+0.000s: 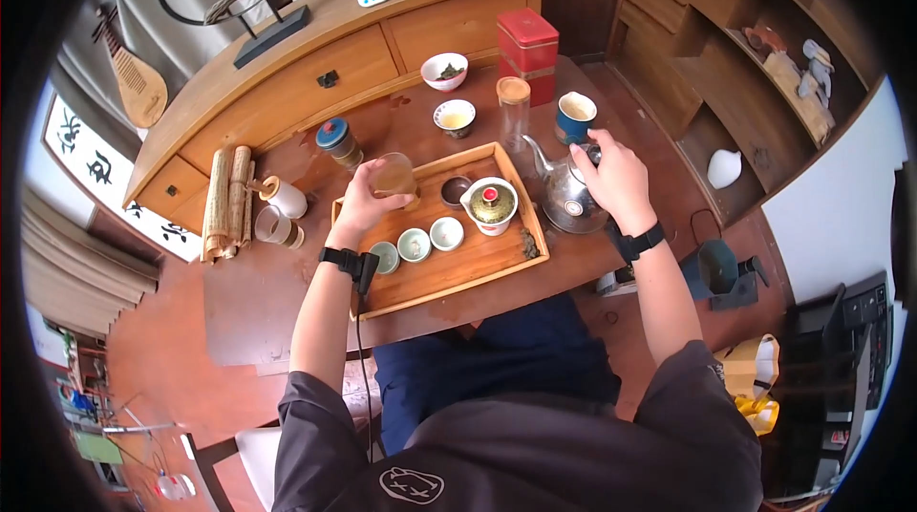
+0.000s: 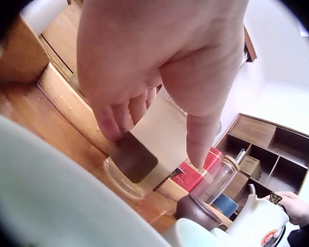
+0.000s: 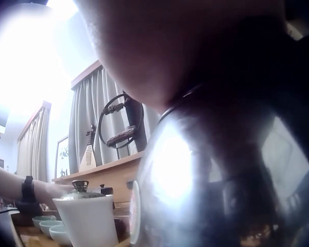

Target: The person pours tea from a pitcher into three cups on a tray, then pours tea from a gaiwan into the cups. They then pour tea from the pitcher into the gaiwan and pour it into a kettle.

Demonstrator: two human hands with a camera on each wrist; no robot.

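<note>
My left hand [image 1: 366, 206] grips a clear glass pitcher [image 1: 396, 171] over the left back part of the wooden tea tray [image 1: 420, 292]. In the left wrist view the thumb and fingers close round the glass [image 2: 167, 126] from both sides; a brown patch [image 2: 136, 157] shows on its wall. My right hand [image 1: 619, 180] holds the top of a shiny steel kettle [image 1: 565, 199], whose spout points back and left. The kettle's body [image 3: 232, 175] fills much of the right wrist view. Between the hands stands a white lidded brewing cup [image 1: 492, 211] with a red knob.
Several pale green cups [image 1: 414, 245] line the tray's front left, with a dark bowl [image 1: 458, 191] behind. Beyond the tray are a corked glass jar [image 1: 513, 113], a red tin [image 1: 527, 49], a blue cup [image 1: 575, 113] and white bowls [image 1: 454, 117]. Bamboo rolls [image 1: 229, 202] lie left.
</note>
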